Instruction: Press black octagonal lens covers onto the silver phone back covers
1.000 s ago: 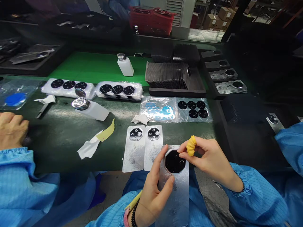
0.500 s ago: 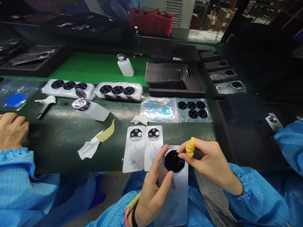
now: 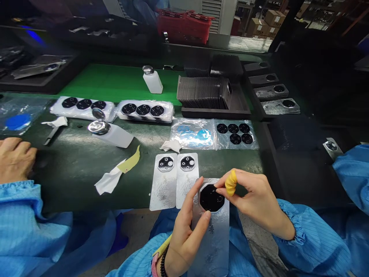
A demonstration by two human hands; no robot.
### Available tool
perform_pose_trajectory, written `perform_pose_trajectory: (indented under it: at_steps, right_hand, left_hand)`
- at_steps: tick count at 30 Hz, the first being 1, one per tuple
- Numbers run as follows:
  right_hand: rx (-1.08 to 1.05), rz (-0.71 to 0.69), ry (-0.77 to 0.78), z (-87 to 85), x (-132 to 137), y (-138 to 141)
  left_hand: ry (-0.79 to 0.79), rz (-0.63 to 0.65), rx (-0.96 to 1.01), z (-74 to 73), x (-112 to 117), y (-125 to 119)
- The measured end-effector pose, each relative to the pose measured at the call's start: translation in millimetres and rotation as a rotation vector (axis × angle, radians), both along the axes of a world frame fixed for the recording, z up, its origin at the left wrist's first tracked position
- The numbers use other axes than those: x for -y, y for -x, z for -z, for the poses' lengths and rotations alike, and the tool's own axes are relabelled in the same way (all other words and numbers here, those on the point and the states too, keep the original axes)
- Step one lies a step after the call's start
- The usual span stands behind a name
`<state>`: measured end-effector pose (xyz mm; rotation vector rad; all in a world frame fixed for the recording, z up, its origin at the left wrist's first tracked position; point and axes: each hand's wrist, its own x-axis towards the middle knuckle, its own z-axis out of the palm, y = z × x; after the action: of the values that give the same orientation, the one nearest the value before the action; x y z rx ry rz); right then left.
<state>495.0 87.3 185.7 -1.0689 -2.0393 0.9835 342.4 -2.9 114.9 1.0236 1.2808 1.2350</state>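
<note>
My left hand [image 3: 184, 234] holds a silvery phone back panel [image 3: 215, 246] by its upper part, index finger and thumb at the sides of its camera area. A glossy black octagonal camera cover [image 3: 209, 200] lies within the raised ring at the panel's top. At the upper right of that cover, my right hand [image 3: 250, 196] pinches thumb and index finger together. Whatever is between the fingertips is too small to make out. A yellow finger cot [image 3: 231, 182] sits on a right finger. Two more silvery panels [image 3: 163, 188] lie side by side on the bench.
A white pump bottle [image 3: 113, 134] stands tilted in view, left of a bag of black covers [image 3: 235, 134]. Behind are stacked covers [image 3: 142, 110] and a black tray [image 3: 216, 112] with upright panels. A co-worker's hand [image 3: 17, 159] rests at left; a blue sleeve shows at right.
My right fingertips have shifted very slightly left over the black cover. The left hand and the panel stay nearly where they were.
</note>
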Motion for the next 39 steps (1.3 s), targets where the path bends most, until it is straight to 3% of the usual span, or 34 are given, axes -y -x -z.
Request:
perform_pose_trajectory:
  at_steps: [10,21,26,32,39]
  right_hand:
    - [0.035,-0.011,-0.03,5.2,0,1]
    - [0.089,-0.116,-0.184,10.7,-1,0]
    - [0.107,-0.193,-0.366,16.7,3,-4]
    - [0.139,-0.17,-0.652,35.6,11,-11]
    - [0.306,-0.165,-0.941,42.2,21,-11]
  left_hand:
    - [-0.016,0.001,-0.033,2.1,1,0]
    - [-0.065,0.006,-0.069,2.0,-1,0]
    - [-0.045,0.006,-0.074,5.4,-2,1]
    - [-0.062,0.042,-0.173,13.1,-2,0]
    - [-0.186,0.112,-0.276,40.6,3,0]
